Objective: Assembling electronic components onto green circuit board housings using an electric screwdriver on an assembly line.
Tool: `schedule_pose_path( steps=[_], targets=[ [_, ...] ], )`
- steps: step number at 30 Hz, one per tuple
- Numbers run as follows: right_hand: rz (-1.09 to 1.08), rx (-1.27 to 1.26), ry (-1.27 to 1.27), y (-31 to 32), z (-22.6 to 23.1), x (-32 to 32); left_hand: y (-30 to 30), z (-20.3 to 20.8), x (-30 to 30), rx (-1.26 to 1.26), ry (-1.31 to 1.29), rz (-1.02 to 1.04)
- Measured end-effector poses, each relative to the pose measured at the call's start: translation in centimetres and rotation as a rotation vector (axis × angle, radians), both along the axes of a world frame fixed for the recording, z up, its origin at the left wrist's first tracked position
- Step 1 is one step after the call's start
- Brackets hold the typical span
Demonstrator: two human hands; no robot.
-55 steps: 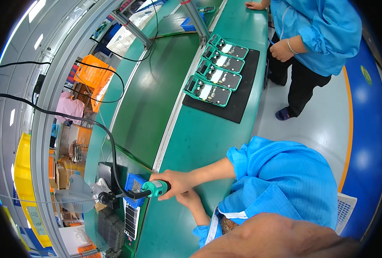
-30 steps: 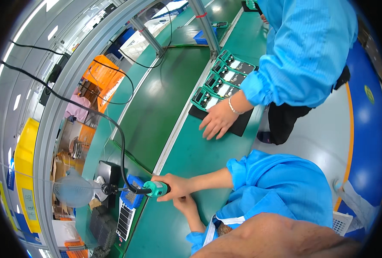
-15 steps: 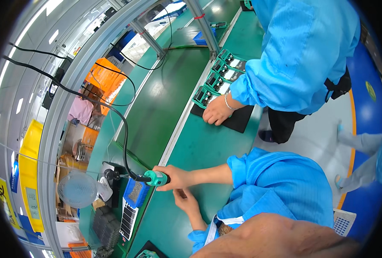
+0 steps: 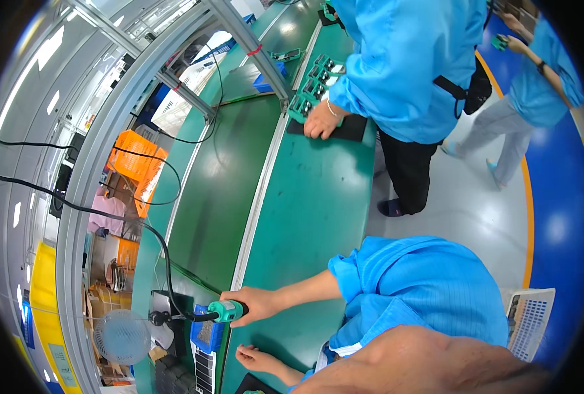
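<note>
My right hand [image 4: 256,305] is closed around a green electric screwdriver [image 4: 225,310] with a black end and a black cable [image 4: 167,256]. Beneath the tool is a small blue bin [image 4: 202,336] of tiny parts, perhaps screws. Lower down, my left hand [image 4: 256,359] hovers over the green bench [image 4: 285,243], apart from the right one. Its fingers are curled with the tips together, and anything between them is too small to see. At the lower edge, part of a green item [image 4: 256,392] shows on a black mat [image 4: 258,382].
A co-worker's hand [image 4: 321,121] rests at a black mat [image 4: 351,128] beside several green fixtures [image 4: 315,85]. Another person [image 4: 535,85] stands on the right. A metal frame [image 4: 252,49] rises over the bench. A small fan [image 4: 122,337] and white basket [image 4: 533,322] flank me.
My left hand has come away from beneath my right hand and is now lower. The screwdriver has moved over the blue bin. The whole view has shifted, and another person shows more fully on the right.
</note>
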State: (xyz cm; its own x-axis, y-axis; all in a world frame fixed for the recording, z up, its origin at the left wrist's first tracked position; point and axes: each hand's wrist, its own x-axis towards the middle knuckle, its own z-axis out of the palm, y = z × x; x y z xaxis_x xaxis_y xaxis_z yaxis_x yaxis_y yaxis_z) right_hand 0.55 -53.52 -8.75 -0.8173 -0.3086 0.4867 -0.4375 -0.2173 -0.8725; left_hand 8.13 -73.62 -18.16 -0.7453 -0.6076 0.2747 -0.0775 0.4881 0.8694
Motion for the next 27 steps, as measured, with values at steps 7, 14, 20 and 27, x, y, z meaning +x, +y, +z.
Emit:
schedule_pose_path(
  steps=[7,14,20,27],
  targets=[
    [0.002,-0.039,-0.008,-13.1,-1.9,4.4,-13.5,-1.8,3.9,-0.017,-0.016,-0.064],
    [0.002,-0.035,0.008,-17.0,-2.7,3.3,-16.7,-2.3,2.8,-0.007,-0.006,-0.071],
    [0.023,-0.042,-0.011,-15.3,-5.0,0.5,-14.5,-4.5,0.3,0.007,0.027,-0.099],
    [0.011,0.004,-0.030,-14.5,-5.7,-1.0,-12.8,-4.9,-1.5,0.040,0.054,-0.183]
  ],
)
